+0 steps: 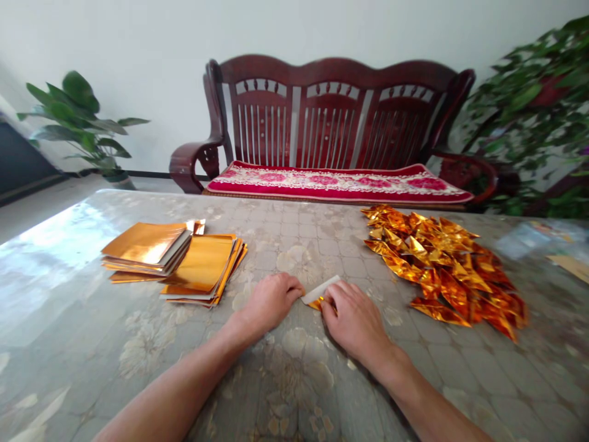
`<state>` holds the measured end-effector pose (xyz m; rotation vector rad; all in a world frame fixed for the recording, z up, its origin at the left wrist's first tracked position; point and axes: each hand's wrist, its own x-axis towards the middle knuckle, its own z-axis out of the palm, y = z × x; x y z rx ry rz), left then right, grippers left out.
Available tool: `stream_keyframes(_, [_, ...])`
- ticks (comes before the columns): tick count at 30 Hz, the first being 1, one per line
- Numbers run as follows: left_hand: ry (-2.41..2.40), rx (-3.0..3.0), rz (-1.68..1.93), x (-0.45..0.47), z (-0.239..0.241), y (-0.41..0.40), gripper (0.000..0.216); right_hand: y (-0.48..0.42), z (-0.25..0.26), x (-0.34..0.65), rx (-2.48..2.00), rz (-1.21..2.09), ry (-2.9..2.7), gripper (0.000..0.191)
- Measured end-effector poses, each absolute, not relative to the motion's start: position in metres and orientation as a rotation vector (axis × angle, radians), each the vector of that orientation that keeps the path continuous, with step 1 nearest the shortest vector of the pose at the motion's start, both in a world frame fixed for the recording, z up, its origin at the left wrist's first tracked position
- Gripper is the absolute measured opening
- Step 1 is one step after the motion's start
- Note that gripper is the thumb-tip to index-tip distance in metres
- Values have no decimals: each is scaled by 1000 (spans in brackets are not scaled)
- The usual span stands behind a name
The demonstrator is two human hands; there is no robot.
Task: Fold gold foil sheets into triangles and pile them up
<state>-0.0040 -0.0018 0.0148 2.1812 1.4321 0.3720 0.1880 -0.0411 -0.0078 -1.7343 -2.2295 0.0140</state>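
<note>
A small piece of gold foil paper (321, 291), partly folded with its pale grey back showing, lies on the table between my hands. My left hand (275, 299) is closed at its left end, the fingertips pinching the corner. My right hand (352, 316) has its fingers curled over the right part of the paper, covering some of it. Stacks of flat gold foil sheets (201, 261) lie to the left of my hands. On the right is a heap of folded gold foil pieces (442, 264) with pointed ends.
A patterned, glossy cover lies over the table (294, 380). Clear plastic packaging (538, 238) sits at the right edge. Behind the table stands a dark red wooden bench (331, 123) with a red floral cushion (340, 182). Potted plants (83, 123) flank it.
</note>
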Motion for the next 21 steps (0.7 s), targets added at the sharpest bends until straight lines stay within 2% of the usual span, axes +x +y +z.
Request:
stream_keyframes(4, [1475, 2125, 374, 1, 15, -7, 16, -41, -8, 189, -1715, 17, -2219, 16])
stream_keyframes(21, [1589, 2263, 335, 13, 12, -19, 12, -41, -5, 188, -1730, 58, -2203, 17])
